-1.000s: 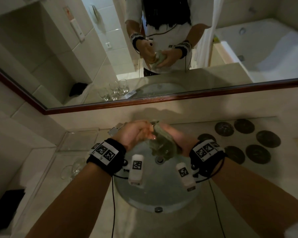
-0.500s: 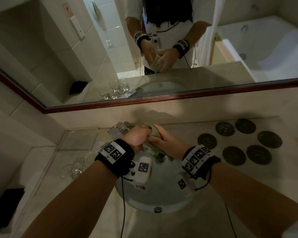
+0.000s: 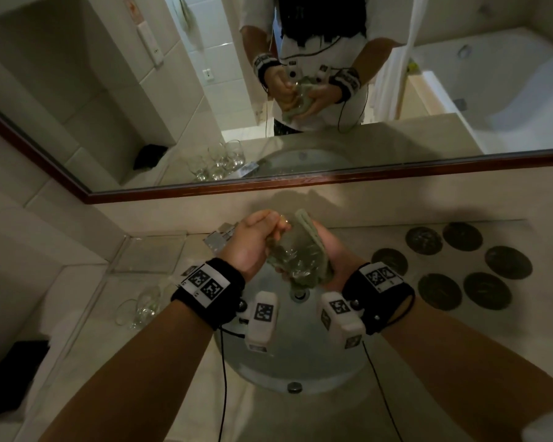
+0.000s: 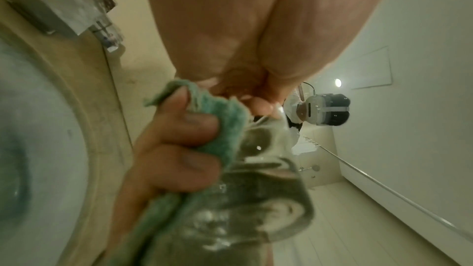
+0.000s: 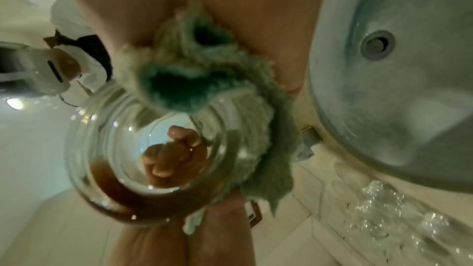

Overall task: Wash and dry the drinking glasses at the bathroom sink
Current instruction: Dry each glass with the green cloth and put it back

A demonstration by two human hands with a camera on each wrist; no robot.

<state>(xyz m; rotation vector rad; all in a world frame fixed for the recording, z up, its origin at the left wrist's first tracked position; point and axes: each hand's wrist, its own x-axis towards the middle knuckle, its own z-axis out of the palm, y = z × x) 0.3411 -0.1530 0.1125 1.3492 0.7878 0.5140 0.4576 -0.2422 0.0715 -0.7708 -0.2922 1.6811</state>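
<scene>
Forearms fill the lower frame of my head view, both meeting above the basin [image 3: 300, 355] at centre. My left hand [image 3: 253, 242] pinches the rim of a clear glass [image 3: 296, 250], fingers closed on it; my right hand [image 3: 334, 253] cups a green cloth [image 3: 316, 247] against the glass's side, fingers curled around both. The glass is held in the air over the drain [image 3: 299, 295], touching nothing below. The pale stone tabletop [image 3: 173, 378] surrounds the basin; more glasses [image 3: 141, 306] stand at left centre of the frame, and dark round coasters [image 3: 481, 290] lie at right. Farther back, a wood-framed mirror [image 3: 332, 181] crosses the upper frame, reflecting tiled walls and a bathtub.

My left wrist view shows what the head view cannot: the right hand's fingers [image 4: 194, 124] wrapped over the cloth [image 4: 225, 128], and the square tap [image 4: 66, 5] at upper left. My right wrist view looks straight through the glass [image 5: 148, 159], with the cloth [image 5: 230, 92] bunched above it.
</scene>
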